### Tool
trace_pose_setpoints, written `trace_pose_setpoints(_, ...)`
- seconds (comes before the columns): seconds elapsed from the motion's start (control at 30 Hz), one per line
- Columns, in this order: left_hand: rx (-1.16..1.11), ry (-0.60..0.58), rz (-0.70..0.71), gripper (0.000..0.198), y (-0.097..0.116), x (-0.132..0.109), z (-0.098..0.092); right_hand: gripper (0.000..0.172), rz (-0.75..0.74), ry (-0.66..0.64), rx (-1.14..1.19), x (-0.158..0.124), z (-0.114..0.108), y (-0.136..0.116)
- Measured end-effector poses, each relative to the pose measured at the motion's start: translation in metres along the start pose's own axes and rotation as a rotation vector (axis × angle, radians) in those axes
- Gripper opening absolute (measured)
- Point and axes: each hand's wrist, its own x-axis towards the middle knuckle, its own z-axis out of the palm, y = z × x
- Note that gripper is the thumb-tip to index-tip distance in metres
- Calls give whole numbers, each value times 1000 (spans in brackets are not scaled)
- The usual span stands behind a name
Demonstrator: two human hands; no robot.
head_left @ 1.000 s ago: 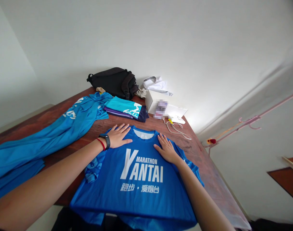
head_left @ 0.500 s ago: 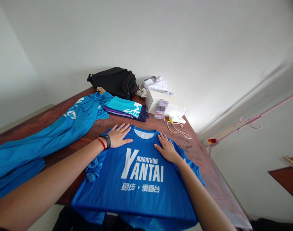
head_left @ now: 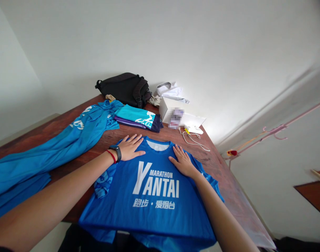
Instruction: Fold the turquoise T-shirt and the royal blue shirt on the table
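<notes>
A blue T-shirt (head_left: 160,175) with white "YANTAI MARATHON" lettering lies spread face up on the wooden table, its hem hanging over the near edge. My left hand (head_left: 130,147) rests flat on its left shoulder beside the collar, fingers spread. On the opposite shoulder my right hand (head_left: 184,161) lies flat too, with its fingers stretched out. Neither hand grips the cloth. A dark watch (head_left: 117,152) and a red cord (head_left: 111,156) circle my left wrist.
Left of the shirt, a lighter blue garment (head_left: 78,140) lies loosely along the table (head_left: 107,138). Behind are a folded clothes stack (head_left: 135,115), a black bag (head_left: 123,89), a white box (head_left: 166,107) and a white cable (head_left: 193,141). A pink rod (head_left: 301,119) with hooks stands at right.
Both hands and the shirt keep the same places; only a very slight shift of the whole view shows.
</notes>
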Motion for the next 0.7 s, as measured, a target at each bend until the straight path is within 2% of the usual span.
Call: trace_pose_setpoints(0.7,24,-19,-14,82,3,-1,-3,80,3,0,-7,-1,-1,-2)
